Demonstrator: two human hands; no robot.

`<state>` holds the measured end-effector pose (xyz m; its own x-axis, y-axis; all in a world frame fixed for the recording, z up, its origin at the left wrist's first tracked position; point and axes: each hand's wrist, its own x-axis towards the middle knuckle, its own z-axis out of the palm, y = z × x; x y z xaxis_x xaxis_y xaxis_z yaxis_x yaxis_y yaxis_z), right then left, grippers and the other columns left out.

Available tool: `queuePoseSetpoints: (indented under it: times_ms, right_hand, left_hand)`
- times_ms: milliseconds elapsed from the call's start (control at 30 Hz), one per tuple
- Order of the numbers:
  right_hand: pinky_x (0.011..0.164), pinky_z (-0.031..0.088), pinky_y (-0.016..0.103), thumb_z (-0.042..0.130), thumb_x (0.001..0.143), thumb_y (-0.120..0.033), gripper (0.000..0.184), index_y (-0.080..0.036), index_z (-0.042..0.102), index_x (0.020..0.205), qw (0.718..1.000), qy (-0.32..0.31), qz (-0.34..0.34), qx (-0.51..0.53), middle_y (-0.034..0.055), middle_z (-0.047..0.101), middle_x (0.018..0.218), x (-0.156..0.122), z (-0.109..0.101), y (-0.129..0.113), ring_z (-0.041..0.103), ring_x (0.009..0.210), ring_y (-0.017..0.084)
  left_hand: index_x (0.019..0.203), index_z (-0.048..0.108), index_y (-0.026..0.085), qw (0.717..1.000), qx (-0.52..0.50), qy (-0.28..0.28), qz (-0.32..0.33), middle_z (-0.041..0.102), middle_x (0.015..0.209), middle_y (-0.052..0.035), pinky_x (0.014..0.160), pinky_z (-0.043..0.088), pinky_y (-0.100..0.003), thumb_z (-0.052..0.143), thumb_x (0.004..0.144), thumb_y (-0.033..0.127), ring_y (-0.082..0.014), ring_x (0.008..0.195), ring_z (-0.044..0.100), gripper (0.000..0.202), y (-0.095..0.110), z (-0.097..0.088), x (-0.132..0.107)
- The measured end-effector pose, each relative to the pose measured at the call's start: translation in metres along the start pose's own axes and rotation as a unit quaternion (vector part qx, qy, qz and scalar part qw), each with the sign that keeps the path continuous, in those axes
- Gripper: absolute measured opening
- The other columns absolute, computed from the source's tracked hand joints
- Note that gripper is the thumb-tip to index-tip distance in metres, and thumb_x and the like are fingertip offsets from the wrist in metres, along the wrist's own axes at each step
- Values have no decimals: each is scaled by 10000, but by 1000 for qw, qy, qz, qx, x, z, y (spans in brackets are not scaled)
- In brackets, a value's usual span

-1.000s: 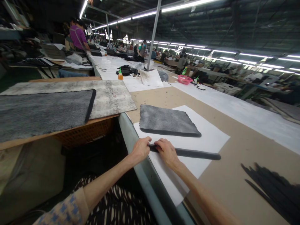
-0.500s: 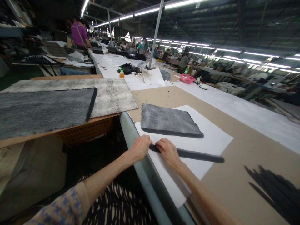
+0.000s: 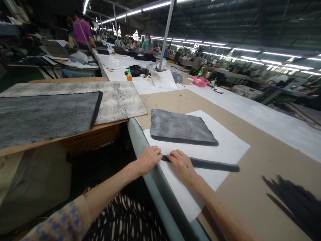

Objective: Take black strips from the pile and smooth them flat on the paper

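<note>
A long dark strip of fabric (image 3: 213, 164) lies across a white paper sheet (image 3: 232, 144) on the table. My left hand (image 3: 149, 159) pinches the strip's near-left end, fingers closed, by the table edge. Just to its right, my right hand (image 3: 183, 164) has its fingers curled down on the same strip, closed over it; its fingertips are partly hidden. Beyond both hands rests a grey fuzzy fabric panel (image 3: 183, 127) with a dark band along its near side. It lies flat, apart from the strip.
Dark strips (image 3: 292, 201) are piled at the right. Leftward, a larger grey panel (image 3: 47, 115) lies on a speckled board (image 3: 122, 100). Farther back are an orange glue bottle (image 3: 129, 76), a pink basket (image 3: 200, 81) and a metal pole (image 3: 166, 36). Several people work in the background.
Both hands keep their places on the strip, with only a slight shift of the right hand's fingers. The view has tilted a little; the panel and paper have stayed put.
</note>
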<state>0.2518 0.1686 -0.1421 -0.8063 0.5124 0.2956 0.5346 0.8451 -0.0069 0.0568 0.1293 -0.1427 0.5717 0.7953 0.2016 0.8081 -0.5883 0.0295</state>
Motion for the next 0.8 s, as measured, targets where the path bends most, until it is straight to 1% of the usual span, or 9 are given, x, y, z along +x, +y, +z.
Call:
queuePoseSetpoints:
  times_ms: [133, 267, 367, 433, 500, 667, 733, 800]
  right_hand:
    - [701, 349, 303, 410, 898, -135, 194, -149, 602, 878, 999, -12, -26, -36, 48, 517, 797, 0, -3, -1, 419, 770, 167]
    - [673, 338, 311, 390, 899, -133, 199, -149, 585, 941, 995, -37, -49, -74, 53, 499, 794, 2, -6, -2, 407, 745, 174]
    - [679, 334, 318, 418, 889, -146, 208, -172, 558, 1040, 993, -44, -62, -95, 54, 489, 804, 4, -8, -3, 407, 750, 182]
    - [689, 333, 320, 430, 883, -147, 229, -178, 541, 1080, 991, -51, -70, -105, 55, 489, 817, 4, -8, -3, 409, 762, 187]
    - [696, 333, 320, 437, 878, -139, 250, -172, 528, 1108, 989, -57, -77, -114, 56, 491, 829, 4, -8, -3, 409, 770, 189]
    - [692, 333, 315, 445, 877, -136, 233, -156, 541, 1088, 988, -50, -79, -120, 56, 495, 829, 2, -6, -2, 410, 768, 185]
    - [686, 334, 313, 449, 875, -135, 218, -147, 552, 1067, 989, -44, -78, -117, 57, 498, 827, 1, -6, -2, 410, 765, 182]
    - [676, 335, 310, 449, 872, -126, 208, -141, 564, 1045, 990, -36, -77, -111, 59, 501, 819, 1, -6, -2, 410, 758, 179]
  left_hand:
    - [835, 515, 112, 999, 32, -7, 38, 505, 867, -102, 701, 387, -337, 421, 778, 39, -215, 798, 438, 132, 1, -2, 0]
    - [892, 529, 101, 998, 36, -8, 50, 504, 866, -120, 727, 373, -356, 382, 794, 31, -232, 818, 433, 190, 3, -4, -3]
    - [977, 518, 102, 999, 17, -16, 42, 509, 901, -128, 750, 368, -361, 361, 814, 54, -236, 840, 429, 231, 2, -7, -8]
    - [1025, 499, 102, 999, 13, -19, 36, 506, 935, -125, 748, 368, -358, 383, 810, 73, -233, 849, 430, 246, 0, -8, -11]
    - [1036, 488, 106, 999, 15, -23, 30, 501, 951, -118, 746, 369, -352, 418, 794, 84, -229, 853, 434, 253, -1, -10, -15]
    - [1013, 485, 109, 999, -2, -33, 16, 505, 971, -121, 794, 387, -352, 425, 780, 75, -226, 892, 446, 242, -4, -9, -20]
    - [1027, 482, 106, 999, -15, -32, 9, 510, 984, -125, 809, 400, -357, 436, 767, 64, -228, 907, 455, 267, -5, -6, -21]
    - [1018, 496, 116, 999, -43, -20, -15, 523, 1001, -117, 825, 415, -351, 435, 747, 33, -222, 931, 466, 289, -5, -1, -24]
